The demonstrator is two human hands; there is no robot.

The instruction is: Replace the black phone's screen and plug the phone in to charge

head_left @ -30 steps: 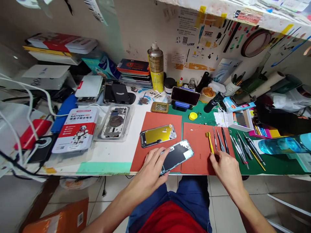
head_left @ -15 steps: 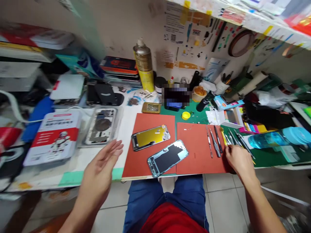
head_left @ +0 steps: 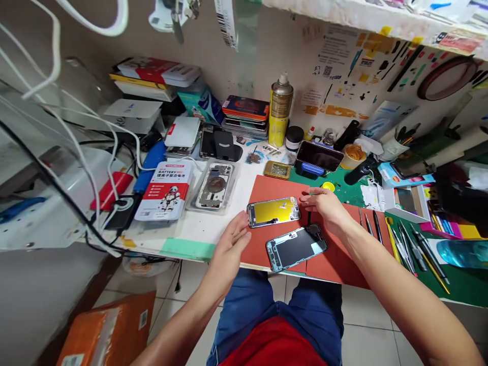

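My left hand hovers open at the left end of a yellow-backed phone screen panel lying on a red-brown mat. On the panel's right end, my right hand has its fingers spread over the corner, holding nothing. Just below the panel a blue phone frame with a dark inside lies tilted near the desk's front edge. Both hands flank the panel from either side.
Tweezers and screwdrivers lie in a row on the right. A phone on a blue stand, a spray can, a battery box and a clear tray with a phone housing stand behind. White cables hang at left.
My right hand left the tools and moved left to the yellow panel's right end. My left hand came in from the left to the panel's other end. The view swung left.
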